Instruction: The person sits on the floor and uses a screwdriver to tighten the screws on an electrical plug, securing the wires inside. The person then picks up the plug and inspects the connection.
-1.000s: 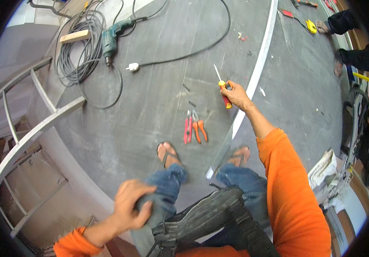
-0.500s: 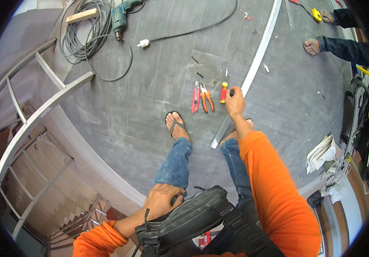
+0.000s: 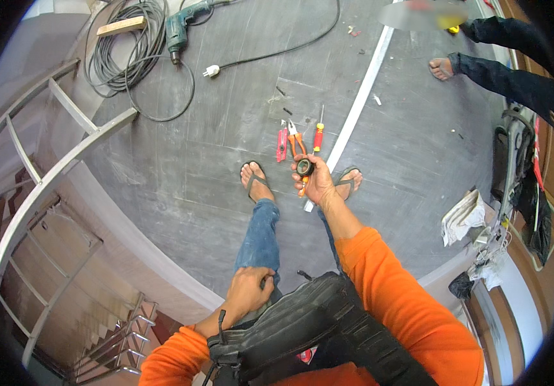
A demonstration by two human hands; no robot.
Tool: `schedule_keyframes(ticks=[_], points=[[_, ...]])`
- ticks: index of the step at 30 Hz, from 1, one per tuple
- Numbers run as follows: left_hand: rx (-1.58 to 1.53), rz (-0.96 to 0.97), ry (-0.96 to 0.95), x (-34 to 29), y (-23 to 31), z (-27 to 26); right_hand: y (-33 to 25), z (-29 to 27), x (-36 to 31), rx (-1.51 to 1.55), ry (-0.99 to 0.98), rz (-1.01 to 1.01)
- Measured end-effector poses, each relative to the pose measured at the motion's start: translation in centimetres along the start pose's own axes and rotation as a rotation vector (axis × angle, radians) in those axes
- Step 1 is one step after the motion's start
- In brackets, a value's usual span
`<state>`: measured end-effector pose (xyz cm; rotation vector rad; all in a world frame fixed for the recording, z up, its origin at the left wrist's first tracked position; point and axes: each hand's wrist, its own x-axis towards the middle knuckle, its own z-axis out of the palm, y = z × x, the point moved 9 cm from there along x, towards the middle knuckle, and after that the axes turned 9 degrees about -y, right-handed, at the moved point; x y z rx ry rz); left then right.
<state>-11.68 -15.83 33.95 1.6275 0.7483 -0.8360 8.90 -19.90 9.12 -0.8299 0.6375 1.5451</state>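
My right hand (image 3: pixel 317 180) is raised above the floor, palm turned up, its fingers closed round a small black ring (image 3: pixel 304 167) that looks like a roll of tape. An orange bit shows beneath these fingers; its kind is unclear. Just beyond lie orange-handled pliers (image 3: pixel 295 143), a pink-red tool (image 3: pixel 282 143) and a red and yellow screwdriver (image 3: pixel 319 136). A long pale metal strip (image 3: pixel 360 106) runs along the floor beside the hand. On my left knee rests my left hand (image 3: pixel 250 291), fingers curled; whatever they hold, if anything, is hidden.
A green drill (image 3: pixel 177 32) and coiled black cable (image 3: pixel 125 77) lie far left, near a white plug (image 3: pixel 211 71). A metal ladder-like frame (image 3: pixel 64 151) stands left. A black bag (image 3: pixel 283 321) covers my lap. Another person's legs (image 3: pixel 499 74) are at far right, above folded cloths (image 3: pixel 462 217).
My right hand has come nearer and left, off the metal strip, and turned palm up, showing the black ring. The other person's foot has shifted. My left hand stays on the knee.
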Motion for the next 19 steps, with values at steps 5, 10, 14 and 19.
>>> schedule_keyframes(ticks=[5, 10, 14, 19], points=[[0.019, -0.054, 0.038, -0.6, -0.5, 1.5, -2.7, 5.9, -6.5, 0.019, -0.124, -0.004], [0.093, -0.108, 0.105, -0.8, 0.5, 3.4, -3.7, 6.8, -13.8, -0.108, -0.108, 0.051], [0.155, -0.140, 0.138, -0.9, 2.2, 5.5, -4.6, 3.7, -20.5, -0.179, -0.058, 0.071], [0.076, -0.012, 0.386, -3.6, 2.1, 7.0, -6.8, -1.5, -32.1, -0.365, 0.160, 0.107]])
